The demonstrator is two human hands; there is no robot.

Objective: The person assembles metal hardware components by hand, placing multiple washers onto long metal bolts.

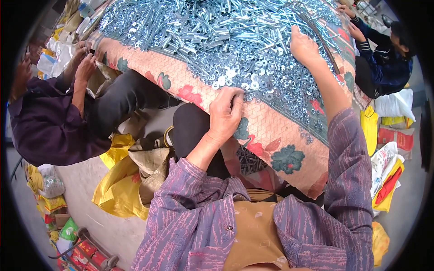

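Observation:
A big heap of shiny metal fasteners covers the table: long bolts and tube-like sleeves point(221, 34) toward the far side, loose washers and nuts point(260, 67) nearer me. My left hand point(225, 115) is at the near edge of the heap, its thumb and fingers pinched together beside the washers. Whatever sits in that pinch is too small to make out. Farther off to the right, my right hand point(306, 49) reaches into the heap with curled fingers, their tips among long thin bolts. What it grips is hidden.
A floral cloth point(266, 124) covers the table and hangs over its near edge. One person point(58, 113) sits close on the left, another point(384, 63) at the far right. Yellow sacks point(120, 189) lie on the floor at left, more bags point(386, 176) at right. A dark curved bar point(323, 38) lies beside my right hand.

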